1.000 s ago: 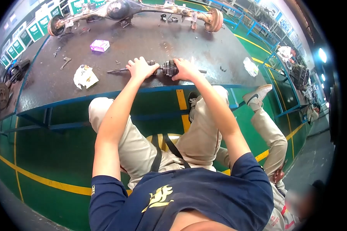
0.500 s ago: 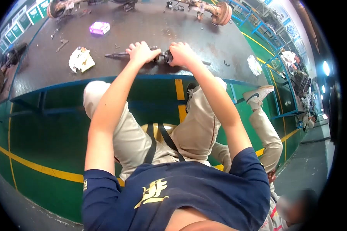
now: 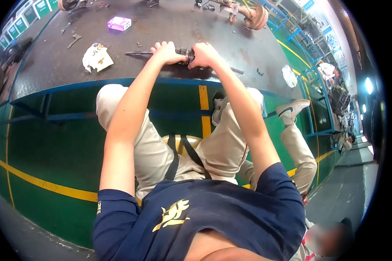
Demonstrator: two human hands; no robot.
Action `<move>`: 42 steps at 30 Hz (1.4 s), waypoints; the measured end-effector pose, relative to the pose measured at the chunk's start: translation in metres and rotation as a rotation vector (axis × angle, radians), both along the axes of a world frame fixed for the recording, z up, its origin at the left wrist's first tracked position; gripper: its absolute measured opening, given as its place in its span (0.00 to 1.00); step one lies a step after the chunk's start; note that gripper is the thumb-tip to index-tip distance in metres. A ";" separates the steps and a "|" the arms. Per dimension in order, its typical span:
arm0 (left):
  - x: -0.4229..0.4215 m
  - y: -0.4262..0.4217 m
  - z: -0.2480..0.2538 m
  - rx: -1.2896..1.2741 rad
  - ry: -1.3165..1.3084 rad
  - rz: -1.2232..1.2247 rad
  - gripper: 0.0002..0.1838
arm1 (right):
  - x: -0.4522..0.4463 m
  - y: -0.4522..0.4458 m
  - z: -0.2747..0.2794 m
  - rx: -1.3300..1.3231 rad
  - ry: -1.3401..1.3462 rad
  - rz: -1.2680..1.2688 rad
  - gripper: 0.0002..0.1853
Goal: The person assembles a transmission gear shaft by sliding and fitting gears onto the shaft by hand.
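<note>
A dark gear shaft (image 3: pixel 185 54) lies lengthwise near the front edge of the workbench, its toothed part showing between my two hands. My left hand (image 3: pixel 166 53) is closed round the left part of the gears, thumb pointing inward. My right hand (image 3: pixel 204 55) wraps the gears from the right, with its fingers over the far side. The thin left end of the shaft sticks out past my left hand, and a plain rod end shows beyond my right wrist. My palms and fingers hide much of the gears.
On the dark workbench (image 3: pixel 96 82) are a crumpled wrapper with yellow paper (image 3: pixel 98 58), a purple box (image 3: pixel 119 23), a wrench-like tool (image 3: pixel 74 41) and a plastic bag (image 3: pixel 288 75). A rusty axle with drum (image 3: pixel 256 17) lies at the back. Another person (image 3: pixel 298 152) sits close on my right.
My hands have come closer together along the shaft, and more of the toothed part shows between them. The whole view has shifted slightly.
</note>
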State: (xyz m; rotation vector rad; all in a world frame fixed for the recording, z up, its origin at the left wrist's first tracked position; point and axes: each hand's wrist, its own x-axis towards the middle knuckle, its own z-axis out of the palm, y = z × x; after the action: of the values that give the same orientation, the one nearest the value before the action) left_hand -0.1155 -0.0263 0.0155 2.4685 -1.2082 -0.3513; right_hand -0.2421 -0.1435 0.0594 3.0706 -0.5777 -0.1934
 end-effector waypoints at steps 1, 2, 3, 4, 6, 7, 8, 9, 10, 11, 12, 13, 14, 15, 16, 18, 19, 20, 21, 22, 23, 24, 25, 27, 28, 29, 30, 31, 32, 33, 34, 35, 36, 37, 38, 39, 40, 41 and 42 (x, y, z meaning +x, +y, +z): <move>0.006 0.001 0.002 0.003 0.064 -0.031 0.50 | -0.002 0.000 -0.002 0.002 -0.046 0.011 0.29; 0.011 0.004 0.002 0.008 0.053 -0.032 0.50 | 0.000 0.001 -0.002 0.007 -0.057 0.009 0.29; 0.013 0.005 -0.001 0.017 0.019 -0.072 0.50 | -0.001 0.002 -0.002 -0.030 -0.072 0.044 0.28; 0.012 0.006 -0.004 0.027 -0.013 -0.117 0.50 | -0.003 0.002 -0.003 -0.065 -0.084 0.074 0.27; 0.008 0.004 -0.010 0.033 -0.054 -0.111 0.51 | 0.000 0.005 -0.006 -0.020 -0.099 0.059 0.26; 0.007 0.003 -0.011 0.002 -0.075 -0.104 0.50 | 0.000 0.006 -0.008 0.021 -0.111 0.054 0.26; 0.006 0.003 -0.013 -0.028 -0.098 -0.097 0.50 | -0.002 0.006 -0.008 0.034 -0.128 0.037 0.26; 0.003 0.005 -0.015 -0.012 -0.118 -0.115 0.50 | 0.000 0.002 -0.013 0.027 -0.102 0.040 0.30; -0.002 0.007 -0.017 -0.057 -0.160 -0.106 0.49 | 0.001 0.001 -0.014 0.018 -0.080 0.043 0.33; -0.004 0.009 -0.019 -0.107 -0.202 -0.094 0.48 | -0.002 -0.002 -0.015 0.027 -0.107 0.031 0.33; -0.003 0.008 -0.023 -0.109 -0.239 -0.110 0.47 | -0.009 -0.003 -0.018 0.000 -0.139 0.075 0.39; -0.002 0.011 -0.023 -0.113 -0.254 -0.137 0.46 | -0.014 -0.005 -0.018 -0.027 -0.171 0.118 0.46; 0.000 0.011 -0.023 -0.118 -0.264 -0.163 0.46 | -0.017 -0.010 -0.017 -0.015 -0.192 0.104 0.46; 0.002 0.013 -0.018 -0.129 -0.251 -0.189 0.46 | -0.024 -0.015 -0.013 -0.059 -0.160 0.065 0.51; 0.005 0.016 -0.016 -0.141 -0.226 -0.212 0.46 | -0.029 -0.021 -0.015 -0.103 -0.116 0.028 0.55; 0.018 0.017 -0.020 -0.346 -0.129 -0.301 0.43 | -0.031 -0.028 -0.007 0.099 0.019 -0.014 0.42; 0.018 0.020 -0.018 -0.293 -0.083 -0.323 0.43 | -0.037 -0.025 -0.018 0.130 -0.082 0.009 0.38; 0.020 0.016 -0.012 -0.260 -0.057 -0.344 0.44 | -0.039 -0.028 -0.023 0.138 -0.200 0.032 0.34; 0.022 0.013 -0.011 -0.254 -0.055 -0.354 0.44 | -0.039 -0.026 -0.028 0.063 -0.221 0.026 0.30; 0.022 0.012 -0.013 -0.257 -0.074 -0.356 0.44 | -0.039 -0.027 -0.032 0.075 -0.221 0.016 0.30; 0.023 0.012 -0.015 -0.259 -0.095 -0.356 0.44 | -0.038 -0.029 -0.034 0.030 -0.270 0.060 0.28; 0.023 0.011 -0.012 -0.278 -0.096 -0.380 0.44 | -0.038 -0.030 -0.038 -0.011 -0.319 0.103 0.27; 0.021 0.012 -0.011 -0.254 -0.091 -0.367 0.44 | -0.039 -0.033 -0.040 0.002 -0.335 0.115 0.26; 0.018 0.011 -0.010 -0.225 -0.096 -0.363 0.44 | -0.039 -0.032 -0.043 0.009 -0.344 0.107 0.25; 0.018 0.011 -0.011 -0.262 -0.094 -0.363 0.44 | -0.039 -0.032 -0.041 -0.001 -0.351 0.106 0.25; 0.018 0.010 -0.009 -0.305 -0.097 -0.365 0.44 | -0.040 -0.031 -0.039 -0.004 -0.352 0.114 0.26; 0.018 0.010 -0.011 -0.332 -0.097 -0.378 0.43 | -0.040 -0.031 -0.039 0.007 -0.345 0.101 0.26; 0.016 0.012 -0.010 -0.327 -0.084 -0.361 0.43 | -0.040 -0.029 -0.037 -0.007 -0.325 0.094 0.26; 0.014 0.012 -0.009 -0.324 -0.074 -0.344 0.43 | -0.039 -0.027 -0.036 -0.021 -0.307 0.088 0.27; 0.017 0.011 -0.013 -0.349 -0.094 -0.350 0.44 | -0.037 -0.023 -0.040 -0.120 -0.313 0.087 0.27; 0.013 0.012 -0.010 -0.335 -0.099 -0.348 0.44 | -0.034 -0.018 -0.040 -0.214 -0.253 0.113 0.26; 0.010 0.013 -0.008 -0.319 -0.096 -0.320 0.43 | -0.029 -0.014 -0.039 -0.228 -0.242 0.139 0.25; 0.005 0.015 -0.004 -0.303 -0.092 -0.292 0.43 | -0.026 -0.012 -0.042 -0.242 -0.228 0.164 0.24; 0.011 0.014 -0.011 -0.340 -0.075 -0.332 0.42 | -0.025 -0.011 -0.036 -0.242 -0.208 0.166 0.23; 0.019 0.012 -0.015 -0.391 -0.063 -0.364 0.42 | -0.028 -0.010 -0.031 -0.263 -0.197 0.178 0.24; 0.021 0.012 -0.011 -0.384 0.028 -0.369 0.41 | -0.027 -0.012 -0.030 -0.270 -0.209 0.179 0.24; 0.021 0.012 -0.008 -0.356 0.050 -0.360 0.42 | -0.025 -0.012 -0.035 -0.272 -0.214 0.190 0.24; 0.020 0.013 -0.007 -0.353 0.036 -0.353 0.42 | -0.023 -0.015 -0.039 -0.244 -0.231 0.189 0.24; 0.021 0.012 -0.007 -0.349 0.027 -0.348 0.42 | -0.023 -0.014 -0.039 -0.246 -0.227 0.189 0.24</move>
State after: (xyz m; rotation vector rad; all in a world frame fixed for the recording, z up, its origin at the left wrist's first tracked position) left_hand -0.0947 -0.0142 0.0081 1.9548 -1.5435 -0.2374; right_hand -0.2647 -0.1578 0.0206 2.8988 -0.2862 0.2144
